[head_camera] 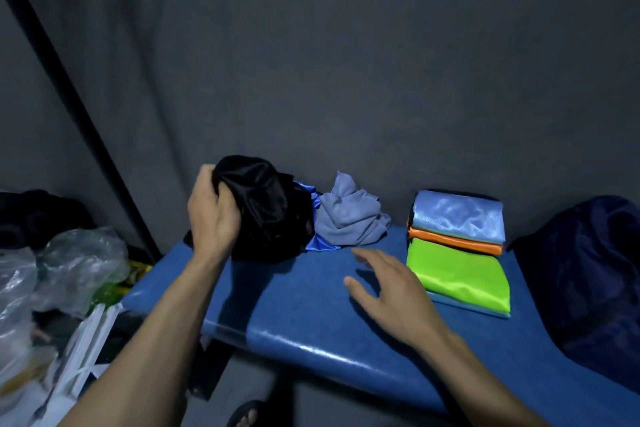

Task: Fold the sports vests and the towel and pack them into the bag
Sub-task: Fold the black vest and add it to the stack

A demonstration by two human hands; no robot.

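Note:
My left hand grips a crumpled black vest and lifts it off the back left of the blue bench. A shiny blue vest peeks out beneath it. Beside that lies a bunched grey towel. My right hand hovers open over the bench, fingers spread, holding nothing. To its right sits a stack of folded vests: light blue on top, orange under it, bright green in front. A dark navy bag slumps at the far right.
A grey fabric wall rises directly behind the bench. Clear plastic bags and white papers crowd the floor to the left. A sandalled foot shows below the bench's front edge.

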